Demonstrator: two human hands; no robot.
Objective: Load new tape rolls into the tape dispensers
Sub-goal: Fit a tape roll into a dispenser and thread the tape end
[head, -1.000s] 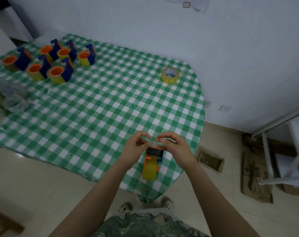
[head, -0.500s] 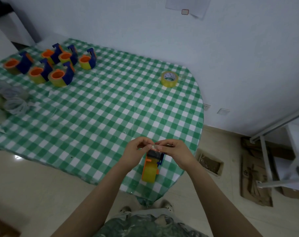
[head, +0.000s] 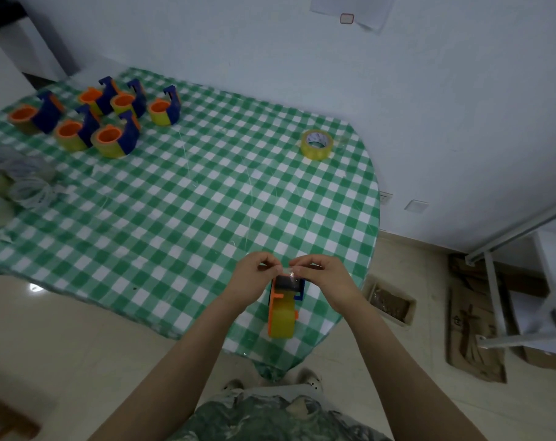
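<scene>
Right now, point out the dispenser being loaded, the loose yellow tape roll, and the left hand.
Dispenser being loaded [head: 282,316]: head view, on the yellow tape roll fitted in it.
Loose yellow tape roll [head: 315,151]: head view, on its outer yellow wall.
Left hand [head: 248,283]: head view, on the back of the hand.

A single view was provided, taken from a wide-angle camera worn on the head. It was aimed forward and steeply downward, so that the checked surface [head: 175,202] was seen from above and straight lines were bowed toward the edges. Both hands were framed close below the lens at lower centre, the wall [head: 429,106] was included beyond, and the floor [head: 63,345] was seen beneath.
</scene>
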